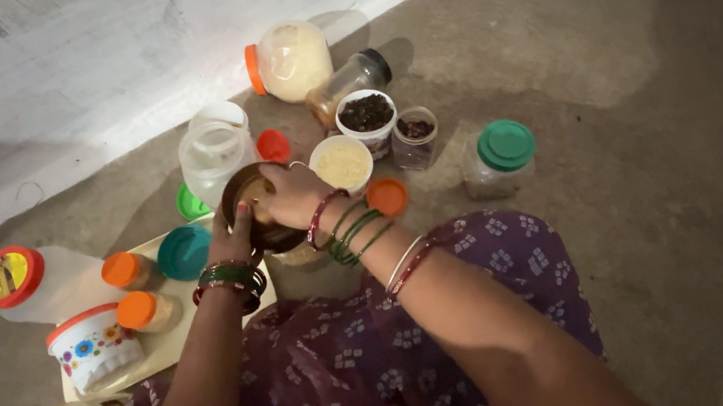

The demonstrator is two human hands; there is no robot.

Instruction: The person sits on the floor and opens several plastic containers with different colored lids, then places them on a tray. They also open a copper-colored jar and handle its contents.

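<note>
My left hand (232, 236) grips the near side of a dark brown round container (256, 216) that I hold low over the floor, in front of my lap. My right hand (291, 194) rests on the container's top rim, fingers curled over it. Both wrists carry red and green bangles. A clear jar (306, 257) sits partly hidden under my right wrist. Just beyond my right hand stands an open white tub of pale grain (342, 163), with an orange lid (387, 196) lying beside it.
Around me stand a large empty clear jar (214, 152), a tilted orange-capped jar of white grain (290, 60), open tubs of dark spices (366, 114), a green-lidded jar (500, 160), small orange-capped bottles (138, 308), a red-lidded white canister (25, 280), and a white wall (74, 17) at left.
</note>
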